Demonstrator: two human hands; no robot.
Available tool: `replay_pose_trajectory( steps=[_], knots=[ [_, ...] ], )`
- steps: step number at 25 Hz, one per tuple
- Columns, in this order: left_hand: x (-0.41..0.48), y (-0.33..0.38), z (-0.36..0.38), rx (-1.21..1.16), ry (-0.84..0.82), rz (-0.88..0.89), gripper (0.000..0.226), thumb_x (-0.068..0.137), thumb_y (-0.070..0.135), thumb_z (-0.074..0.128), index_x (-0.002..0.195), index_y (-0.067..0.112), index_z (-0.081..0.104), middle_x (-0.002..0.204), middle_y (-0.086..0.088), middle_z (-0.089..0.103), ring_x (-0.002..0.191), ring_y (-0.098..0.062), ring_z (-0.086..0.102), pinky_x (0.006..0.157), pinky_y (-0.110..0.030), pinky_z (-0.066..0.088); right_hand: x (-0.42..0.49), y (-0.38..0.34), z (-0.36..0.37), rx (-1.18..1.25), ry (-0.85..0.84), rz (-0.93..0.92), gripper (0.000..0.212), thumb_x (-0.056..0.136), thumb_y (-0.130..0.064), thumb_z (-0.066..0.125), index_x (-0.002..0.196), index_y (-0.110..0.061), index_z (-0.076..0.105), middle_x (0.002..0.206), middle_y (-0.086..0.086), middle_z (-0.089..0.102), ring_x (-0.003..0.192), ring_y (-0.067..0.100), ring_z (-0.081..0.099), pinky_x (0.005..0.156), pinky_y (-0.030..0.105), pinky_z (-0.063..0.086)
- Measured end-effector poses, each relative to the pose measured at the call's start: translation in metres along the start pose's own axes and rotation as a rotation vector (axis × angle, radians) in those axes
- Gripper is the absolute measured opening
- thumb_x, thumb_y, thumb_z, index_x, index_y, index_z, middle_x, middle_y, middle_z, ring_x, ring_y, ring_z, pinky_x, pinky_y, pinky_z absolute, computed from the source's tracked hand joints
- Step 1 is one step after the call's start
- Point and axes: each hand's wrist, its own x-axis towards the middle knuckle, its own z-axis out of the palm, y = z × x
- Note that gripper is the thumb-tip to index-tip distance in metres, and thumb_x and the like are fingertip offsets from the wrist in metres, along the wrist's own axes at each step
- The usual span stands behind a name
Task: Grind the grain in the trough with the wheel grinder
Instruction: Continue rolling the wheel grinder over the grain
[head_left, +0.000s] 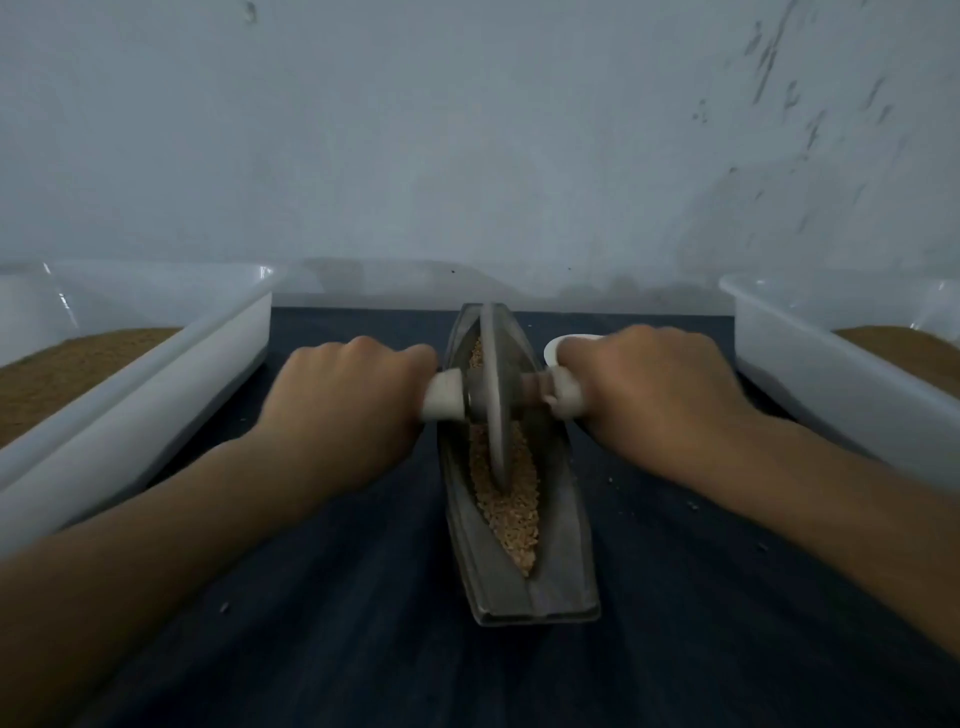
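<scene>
one long trough (566, 587) lies mid-table, its long axis running from the near edge toward the far edge, blunt end nearest, narrow end pointing at the wall. grain (511, 514) fills its groove, thickest toward the near end. farther in, the wheel grinder (493, 395) stands on edge in the groove, axle crosswise. the left hand (343, 400) and right hand (649, 389) each wrap a pale handle end. uneven pressure could tip the wheel against a trough wall and throw grain onto the table (363, 649), or shove the unheld trough askew. the left tray (156, 374) and right tray (810, 364), holding brown meal, flank it at the side edges.
</scene>
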Motion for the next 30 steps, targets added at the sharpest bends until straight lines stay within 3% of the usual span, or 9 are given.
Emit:
replay_pose_trajectory(
  steps=[3, 6, 8, 10, 13, 17, 23, 27, 30],
  knots=[
    [-0.018, -0.005, -0.013, 0.035, 0.069, 0.064, 0.032, 0.066, 0.035, 0.06, 0.072, 0.03, 0.029, 0.05, 0.011, 0.028, 0.042, -0.015, 0.015, 0.05, -0.018, 0.005, -0.035, 0.005, 0.0, 0.046, 0.134, 0.057, 0.037, 0.057, -0.034, 0.073, 0.073, -0.03, 0.04, 0.057, -0.013, 0.009, 0.048, 0.005, 0.007, 0.05, 0.017, 0.003],
    [0.013, 0.008, -0.006, 0.122, -0.047, -0.067, 0.019, 0.077, 0.03, 0.065, 0.076, 0.023, 0.047, 0.057, 0.005, 0.037, 0.045, -0.019, 0.03, 0.046, -0.024, 0.016, -0.003, 0.002, 0.015, 0.045, -0.01, 0.165, 0.031, 0.075, -0.032, 0.072, 0.075, -0.03, 0.041, 0.058, -0.01, 0.036, 0.05, 0.015, 0.029, 0.047, 0.022, 0.017],
    [0.043, 0.012, -0.002, 0.115, -0.127, -0.129, 0.008, 0.09, 0.032, 0.058, 0.095, 0.026, 0.06, 0.075, 0.0, 0.054, 0.065, -0.025, 0.055, 0.054, -0.032, 0.032, 0.029, 0.004, 0.02, 0.149, -0.179, 0.237, 0.016, 0.088, -0.033, 0.065, 0.084, -0.029, 0.05, 0.08, -0.003, 0.06, 0.068, 0.024, 0.05, 0.056, 0.03, 0.035],
    [0.053, 0.009, -0.001, 0.094, -0.205, -0.114, 0.013, 0.092, 0.036, 0.057, 0.102, 0.028, 0.061, 0.085, -0.002, 0.058, 0.078, -0.027, 0.062, 0.059, -0.034, 0.035, 0.038, 0.011, 0.021, 0.181, -0.281, 0.216, 0.011, 0.089, -0.035, 0.063, 0.086, -0.029, 0.054, 0.085, -0.002, 0.062, 0.08, 0.026, 0.06, 0.063, 0.034, 0.046],
    [0.008, -0.002, -0.012, 0.063, -0.086, 0.014, 0.021, 0.077, 0.04, 0.067, 0.081, 0.032, 0.048, 0.061, 0.007, 0.032, 0.049, -0.021, 0.039, 0.047, -0.025, 0.023, -0.012, 0.013, 0.007, 0.07, 0.002, 0.076, 0.017, 0.079, -0.046, 0.059, 0.077, -0.032, 0.049, 0.056, -0.011, 0.04, 0.045, 0.017, 0.041, 0.042, 0.023, 0.03],
    [-0.017, -0.008, -0.016, 0.04, 0.056, 0.045, 0.034, 0.063, 0.036, 0.065, 0.071, 0.03, 0.032, 0.053, 0.01, 0.023, 0.045, -0.014, 0.011, 0.051, -0.016, 0.005, -0.043, 0.019, 0.003, 0.087, 0.098, 0.072, 0.02, 0.076, -0.051, 0.053, 0.078, -0.032, 0.058, 0.049, -0.011, 0.03, 0.038, 0.02, 0.033, 0.044, 0.017, 0.019],
    [0.048, 0.005, 0.011, -0.012, -0.188, -0.234, 0.012, 0.092, 0.027, 0.057, 0.102, 0.025, 0.062, 0.09, -0.005, 0.062, 0.082, -0.03, 0.063, 0.061, -0.034, 0.039, 0.043, 0.003, 0.015, 0.082, -0.216, 0.289, 0.014, 0.093, -0.038, 0.062, 0.094, -0.025, 0.067, 0.087, 0.0, 0.065, 0.075, 0.025, 0.058, 0.061, 0.029, 0.038],
    [-0.013, 0.0, -0.002, 0.012, 0.022, -0.05, 0.027, 0.07, 0.037, 0.071, 0.075, 0.031, 0.045, 0.056, 0.009, 0.038, 0.044, -0.017, 0.031, 0.045, -0.023, 0.018, -0.019, 0.011, -0.007, 0.02, 0.013, 0.045, 0.021, 0.073, -0.041, 0.06, 0.067, -0.03, 0.043, 0.052, -0.01, 0.036, 0.042, 0.01, 0.031, 0.044, 0.019, 0.019],
    [-0.027, -0.002, -0.005, -0.009, 0.035, -0.066, 0.042, 0.062, 0.036, 0.071, 0.071, 0.032, 0.03, 0.051, 0.012, 0.025, 0.043, -0.009, 0.01, 0.049, -0.016, 0.006, -0.031, 0.015, -0.006, 0.008, 0.113, 0.061, 0.021, 0.062, -0.045, 0.058, 0.067, -0.03, 0.044, 0.048, -0.013, 0.023, 0.038, 0.015, 0.025, 0.049, 0.016, 0.011]
  ],
)
